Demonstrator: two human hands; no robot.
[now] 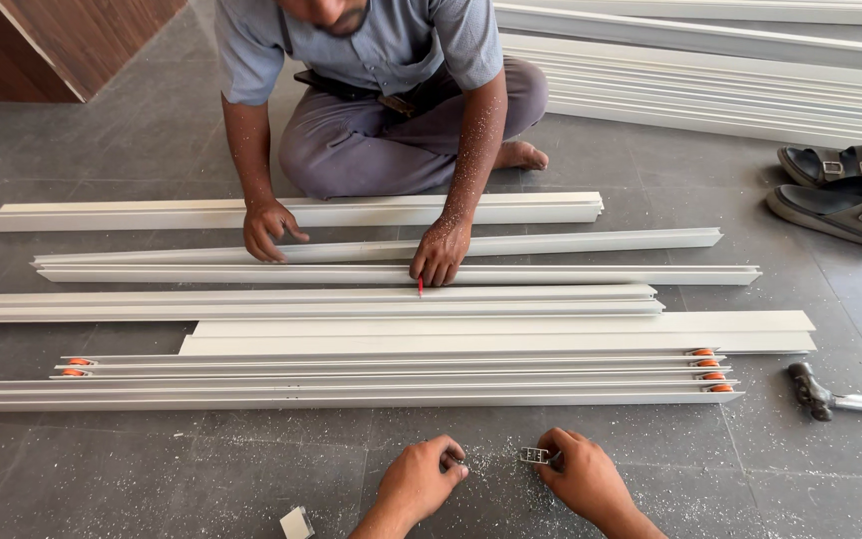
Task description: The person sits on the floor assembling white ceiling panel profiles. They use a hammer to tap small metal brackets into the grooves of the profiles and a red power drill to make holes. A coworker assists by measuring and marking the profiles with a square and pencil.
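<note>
White profiles (421, 334) (orange rollers (710, 376)), grey floor (152, 469), red pencil (419, 288).

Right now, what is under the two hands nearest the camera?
Grey floor tiles dusted with pale shavings. The right hand pinches a small metal bracket; the left hand curls closed, its fingers hiding whatever it holds.

Two sandals (840, 190), one hammer (830, 397), one red pencil (420, 287), six orange rollers (718, 386), four hands (421, 479) and one small metal bracket (534, 456) show.
</note>
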